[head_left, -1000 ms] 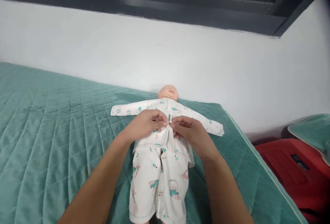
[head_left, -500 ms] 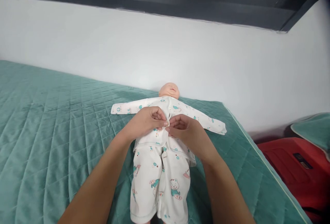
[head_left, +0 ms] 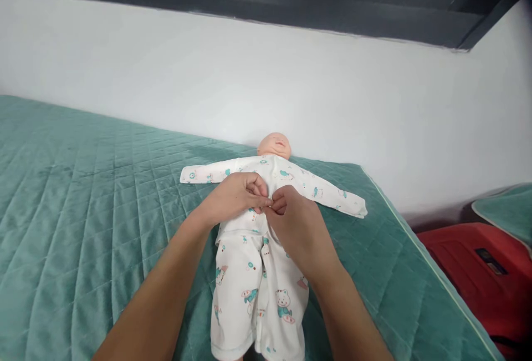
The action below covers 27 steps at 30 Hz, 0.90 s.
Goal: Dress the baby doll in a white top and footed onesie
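A baby doll (head_left: pixel 274 145) lies on its back, head toward the wall, arms stretched out sideways. It wears a white printed shirt (head_left: pixel 241 223) and matching white printed pants (head_left: pixel 236 294). My left hand (head_left: pixel 245 192) pinches the shirt's front edge at the middle of the belly. Right beside it, my right hand (head_left: pixel 297 222) is closed on the same front opening, fingertips touching those of the left. Whatever fastener lies between the fingertips is hidden. Above the hands, the two front edges meet along the chest.
Under the doll spreads a green quilted cover (head_left: pixel 103 211), its edge running down at the right. Beyond that edge stands a red plastic object (head_left: pixel 469 272) with green fabric (head_left: pixel 507 211) behind it. A white wall (head_left: pixel 249 78) rises at the back below a dark window frame (head_left: pixel 266 0).
My right hand has turned and shifted slightly left, its fingers now against the left fingertips. The small gap of cloth seen between the hands is covered now. The doll lies as before.
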Each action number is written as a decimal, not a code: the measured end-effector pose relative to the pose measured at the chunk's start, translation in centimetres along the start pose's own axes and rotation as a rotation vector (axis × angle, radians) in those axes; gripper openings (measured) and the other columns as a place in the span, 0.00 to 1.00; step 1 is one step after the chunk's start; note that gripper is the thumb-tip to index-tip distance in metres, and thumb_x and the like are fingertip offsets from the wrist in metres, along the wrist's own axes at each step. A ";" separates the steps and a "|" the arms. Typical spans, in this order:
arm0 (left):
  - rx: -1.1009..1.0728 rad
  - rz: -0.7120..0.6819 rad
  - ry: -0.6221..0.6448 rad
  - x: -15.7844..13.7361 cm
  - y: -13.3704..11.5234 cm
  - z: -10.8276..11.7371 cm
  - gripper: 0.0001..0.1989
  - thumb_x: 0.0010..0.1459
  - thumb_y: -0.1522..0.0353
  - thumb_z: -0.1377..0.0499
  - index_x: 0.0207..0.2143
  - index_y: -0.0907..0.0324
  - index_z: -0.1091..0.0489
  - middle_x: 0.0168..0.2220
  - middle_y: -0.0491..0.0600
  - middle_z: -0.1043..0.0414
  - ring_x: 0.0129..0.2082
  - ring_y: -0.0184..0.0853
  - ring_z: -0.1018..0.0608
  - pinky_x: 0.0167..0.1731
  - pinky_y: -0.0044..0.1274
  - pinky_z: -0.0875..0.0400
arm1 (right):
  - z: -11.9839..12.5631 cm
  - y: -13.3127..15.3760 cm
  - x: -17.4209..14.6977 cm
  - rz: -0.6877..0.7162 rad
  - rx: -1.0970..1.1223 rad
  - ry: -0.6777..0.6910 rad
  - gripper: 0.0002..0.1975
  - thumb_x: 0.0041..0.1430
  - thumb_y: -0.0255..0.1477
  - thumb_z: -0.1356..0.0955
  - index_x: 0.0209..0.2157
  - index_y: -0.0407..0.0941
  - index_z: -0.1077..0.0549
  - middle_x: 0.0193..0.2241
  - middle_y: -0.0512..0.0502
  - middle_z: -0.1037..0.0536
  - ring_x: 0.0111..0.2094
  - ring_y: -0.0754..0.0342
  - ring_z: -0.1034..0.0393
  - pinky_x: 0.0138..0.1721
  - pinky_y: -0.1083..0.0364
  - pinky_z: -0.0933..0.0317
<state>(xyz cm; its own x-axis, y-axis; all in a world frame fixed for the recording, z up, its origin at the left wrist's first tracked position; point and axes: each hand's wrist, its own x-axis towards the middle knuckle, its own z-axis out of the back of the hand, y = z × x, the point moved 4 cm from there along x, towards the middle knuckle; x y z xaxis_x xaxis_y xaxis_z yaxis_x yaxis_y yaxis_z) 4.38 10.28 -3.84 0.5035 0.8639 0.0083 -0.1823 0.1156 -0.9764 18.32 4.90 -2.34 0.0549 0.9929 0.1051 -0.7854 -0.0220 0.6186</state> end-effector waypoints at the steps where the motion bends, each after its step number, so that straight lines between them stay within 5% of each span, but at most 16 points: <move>1: -0.013 0.003 0.002 0.0 0.0 0.0 0.09 0.50 0.65 0.36 0.29 0.59 0.32 0.26 0.46 0.25 0.27 0.32 0.22 0.28 0.22 0.32 | -0.1 0.1 -0.1 0.004 -0.022 -0.012 0.04 0.58 0.33 0.35 0.32 0.48 0.33 0.26 0.53 0.24 0.29 0.53 0.32 0.27 0.56 0.46; 13: -0.021 -0.033 0.003 -0.1 0.2 -0.4 0.07 0.48 0.73 0.42 0.33 0.58 0.32 0.33 0.47 0.24 0.32 0.33 0.22 0.33 0.23 0.29 | -0.7 0.0 -0.1 0.038 -0.070 -0.035 0.01 0.57 0.28 0.37 0.33 0.48 0.34 0.28 0.49 0.25 0.29 0.52 0.33 0.28 0.56 0.49; 27: 0.010 -0.044 0.011 0.1 0.2 -0.4 0.10 0.44 0.74 0.42 0.33 0.58 0.31 0.31 0.45 0.28 0.32 0.31 0.25 0.32 0.21 0.32 | 0.1 -1.4 0.8 -0.025 0.219 0.131 0.08 0.51 0.32 0.30 0.35 0.49 0.29 0.30 0.52 0.22 0.32 0.53 0.28 0.31 0.56 0.39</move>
<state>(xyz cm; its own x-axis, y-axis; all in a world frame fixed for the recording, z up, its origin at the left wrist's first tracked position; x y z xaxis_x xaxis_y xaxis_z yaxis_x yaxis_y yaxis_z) 4.74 10.15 -4.10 0.5209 0.8522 0.0490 -0.1680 0.1586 -0.9729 19.54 5.66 -3.02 -0.0185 0.9998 -0.0054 -0.6317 -0.0075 0.7752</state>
